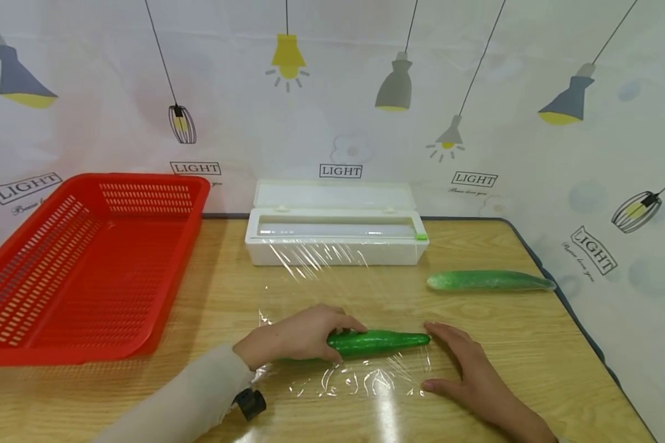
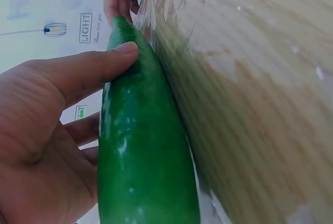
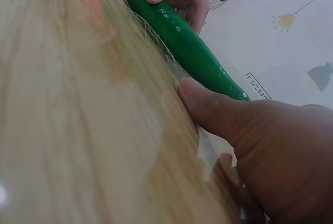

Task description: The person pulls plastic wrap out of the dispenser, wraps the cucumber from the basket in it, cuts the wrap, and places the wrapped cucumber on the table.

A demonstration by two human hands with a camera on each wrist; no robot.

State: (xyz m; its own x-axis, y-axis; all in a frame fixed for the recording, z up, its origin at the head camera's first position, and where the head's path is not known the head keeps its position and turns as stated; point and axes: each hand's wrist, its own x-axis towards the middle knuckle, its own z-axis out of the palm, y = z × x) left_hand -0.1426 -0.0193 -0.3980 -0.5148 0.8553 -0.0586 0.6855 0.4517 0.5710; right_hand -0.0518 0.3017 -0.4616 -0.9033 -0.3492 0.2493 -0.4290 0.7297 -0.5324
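Basket, red and slotted, sits far left, its left side running out of view. Next, the person's left hand has thumb and fingers clamped round a green cucumber, covering its thicker left part from above. The cucumber lies lengthwise across the table, narrow tip pointing right, on clear film whose edges I can hardly make out. Behind it, a white box, lid raised, holds a pale roll. The right hand has thumb and fingers apart by the tip; whether they touch film, I can't tell. Rightmost, a paler cucumber lies crosswise too.
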